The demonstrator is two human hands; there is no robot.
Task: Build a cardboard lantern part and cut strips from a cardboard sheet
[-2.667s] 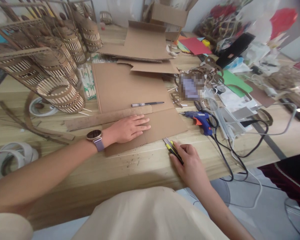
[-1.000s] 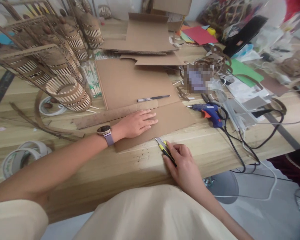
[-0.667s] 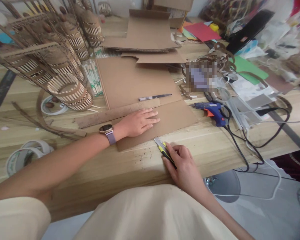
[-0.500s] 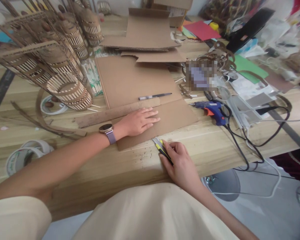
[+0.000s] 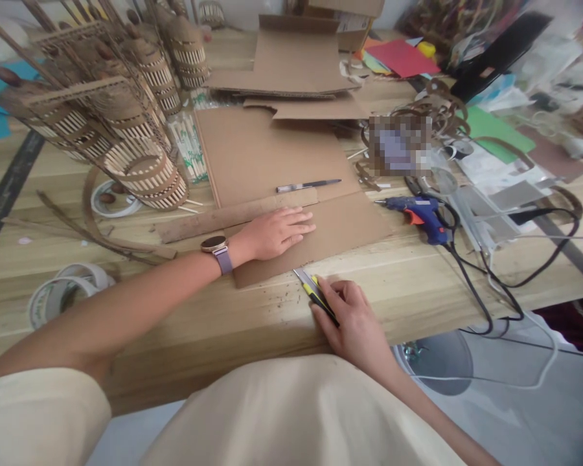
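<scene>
Left hand (image 5: 279,233): palm down, fingers lightly spread, nothing visible in its grasp. It bears on the cardboard sheet (image 5: 342,226), which lies flat on the surface (image 5: 184,330) under it and runs out rightward past the fingertips. Has kept the same spot on the sheet.

Right hand (image 5: 354,320): closed round a utility knife (image 5: 315,296), blade out, pointing up and leftward. Change: the tip has shifted left along the sheet's near edge, from right of the left hand's fingertips to just below its fingers. Tip at the edge; contact can't be told.

Reading: work advancing along that edge, blade now nearer the left hand, so less margin there.

Crumbs (image 5: 284,298) left of the right hand. Pen (image 5: 311,186) beyond the left hand; glue gun (image 5: 425,217) well to its right.
</scene>
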